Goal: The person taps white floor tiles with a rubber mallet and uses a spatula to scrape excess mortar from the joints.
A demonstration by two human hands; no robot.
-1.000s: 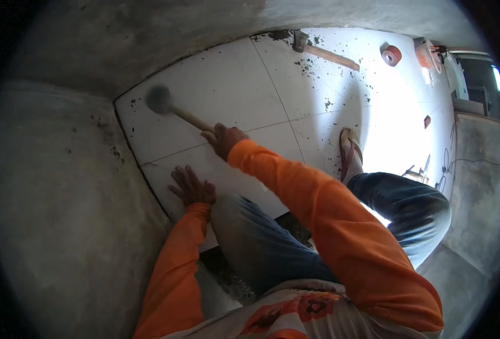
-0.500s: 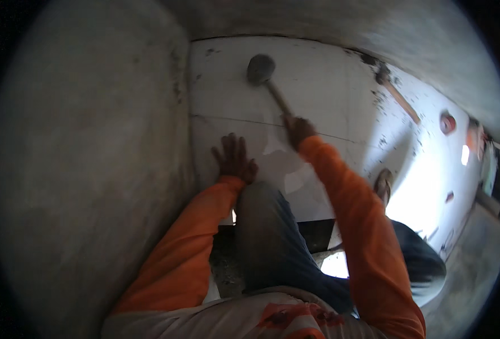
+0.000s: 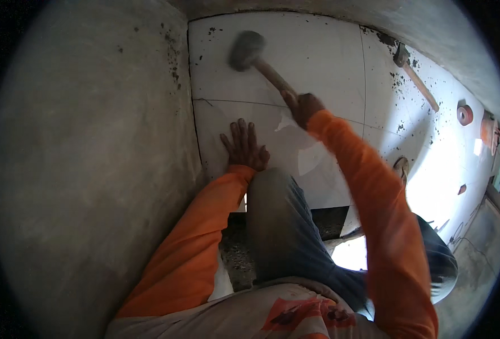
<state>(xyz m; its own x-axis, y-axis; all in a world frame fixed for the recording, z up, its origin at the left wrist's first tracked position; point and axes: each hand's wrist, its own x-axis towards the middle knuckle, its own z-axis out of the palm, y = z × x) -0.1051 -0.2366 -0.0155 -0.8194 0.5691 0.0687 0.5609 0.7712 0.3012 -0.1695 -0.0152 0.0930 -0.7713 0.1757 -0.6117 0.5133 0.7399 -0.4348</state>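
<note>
My right hand is wrapped round the wooden handle of a rubber mallet. Its dark, bulky head is smeared by motion over the far white floor tile; whether it touches the tile I cannot tell. Flat on the nearer white tile, with fingers spread, lies my left hand, just short of the thin dark joint between the two tiles. Pale wet-looking patches show on the nearer tile between my hands.
A plastered wall rises close on the left. A hammer with a wooden handle lies at the far right, and beyond it a red roll. Near my knee, a dark gap with rough rubble borders the tile.
The mallet has moved up and to the left in the view, and its head looks larger and blurrier. My left hand stays on the tile while the whole view has shifted a little.
</note>
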